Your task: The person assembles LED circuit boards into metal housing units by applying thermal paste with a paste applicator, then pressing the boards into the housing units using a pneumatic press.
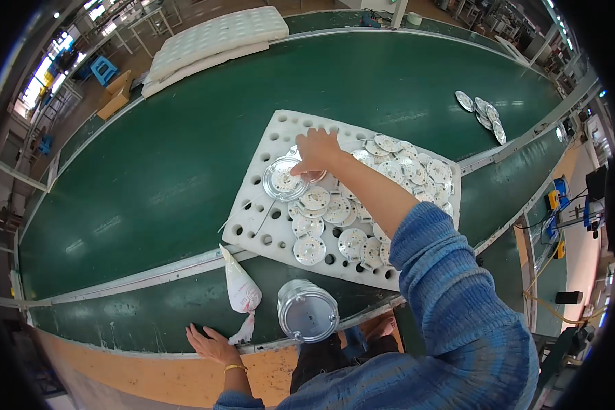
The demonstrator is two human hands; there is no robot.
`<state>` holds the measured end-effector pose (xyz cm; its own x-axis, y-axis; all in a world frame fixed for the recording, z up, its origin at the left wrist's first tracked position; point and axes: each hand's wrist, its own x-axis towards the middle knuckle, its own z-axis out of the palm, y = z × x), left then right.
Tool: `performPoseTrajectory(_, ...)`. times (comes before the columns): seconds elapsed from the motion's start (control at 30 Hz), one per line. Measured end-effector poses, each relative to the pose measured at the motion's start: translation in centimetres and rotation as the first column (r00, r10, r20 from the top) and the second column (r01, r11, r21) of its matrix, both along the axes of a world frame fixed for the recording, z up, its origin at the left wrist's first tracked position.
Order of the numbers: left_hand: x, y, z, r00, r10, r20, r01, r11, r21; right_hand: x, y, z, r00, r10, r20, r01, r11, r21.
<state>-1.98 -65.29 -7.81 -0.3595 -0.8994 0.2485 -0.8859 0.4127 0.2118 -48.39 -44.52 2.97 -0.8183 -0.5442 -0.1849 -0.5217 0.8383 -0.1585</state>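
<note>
My right hand (316,152) reaches out over a white foam tray (270,137) with round holes and grips the edge of a round silver metal disc (283,180). Several similar white-faced round discs (335,208) lie overlapping across the tray's near and right parts. My left hand (213,344) rests flat, fingers spread, on the near edge of the green belt, touching the twisted tail of a white piping bag (240,289). Beside the bag stands a round silver metal housing (308,311).
A long green conveyor belt (171,150) runs across the view. A small pile of discs (484,111) lies at the far right of the belt. Stacked white foam trays (215,37) sit at the far end. Cables and small devices (560,205) line the right side.
</note>
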Motion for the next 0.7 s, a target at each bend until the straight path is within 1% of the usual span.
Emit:
performPoseTrajectory(0.07,0.2,-0.2,-0.6,1.0,-0.006,0.025,0.007,0.999,-0.052,-0.6,-0.4,0.1,1.0,-0.005,0.016,0.005,1.0,-0.006)
performPoseTrajectory(0.13,0.3,-0.4,-0.9,0.999,-0.016,0.035,0.02,0.993,-0.117,-1.9,-0.3,-0.3,0.994,-0.029,0.105,0.036,0.997,-0.07)
performPoseTrajectory(0.17,0.3,-0.4,-1.1,0.998,-0.012,0.054,0.018,0.992,-0.121,-2.7,-0.3,-0.7,0.988,-0.039,0.149,0.055,0.993,-0.101)
performPoseTrajectory(0.27,0.1,-0.3,-0.7,0.998,-0.001,0.065,0.007,0.996,-0.093,-4.5,-0.4,-1.5,0.964,0.06,0.26,-0.003,0.977,-0.214)
performPoseTrajectory(0.37,0.1,-0.4,-0.6,0.996,0.008,0.093,-0.005,0.999,-0.032,-5.0,-1.0,-0.8,0.949,0.177,0.261,-0.084,0.94,-0.331)
performPoseTrajectory(0.4,0.2,-0.5,-0.7,0.995,0.008,0.095,-0.005,0.999,-0.035,-5.2,-1.0,-0.6,0.935,0.197,0.296,-0.065,0.914,-0.401)
performPoseTrajectory(0.47,0.3,-0.5,-0.9,0.995,0.008,0.1,-0.004,0.999,-0.039,-5.3,-1.0,-0.2,0.901,0.243,0.359,-0.017,0.847,-0.531)
performPoseTrajectory(0.5,0.1,-0.5,-0.7,0.994,0.016,0.109,-0.014,1.0,-0.024,-4.9,-1.0,1.1,0.852,0.192,0.487,0.083,0.87,-0.487)
performPoseTrajectory(0.6,0.0,-0.4,-0.5,0.993,0.02,0.116,-0.017,1.0,-0.023,-5.4,-0.2,2.2,0.731,0.179,0.659,0.209,0.86,-0.466)
performPoseTrajectory(0.63,0.0,-0.5,-0.5,0.994,0.016,0.113,-0.014,1.0,-0.023,-5.3,0.2,1.6,0.795,0.167,0.584,0.274,0.759,-0.591)
performPoseTrajectory(0.7,1.1,-1.6,-1.9,0.996,-0.059,0.06,0.065,0.993,-0.101,-5.8,1.7,1.8,0.759,0.137,0.636,0.459,0.58,-0.673)
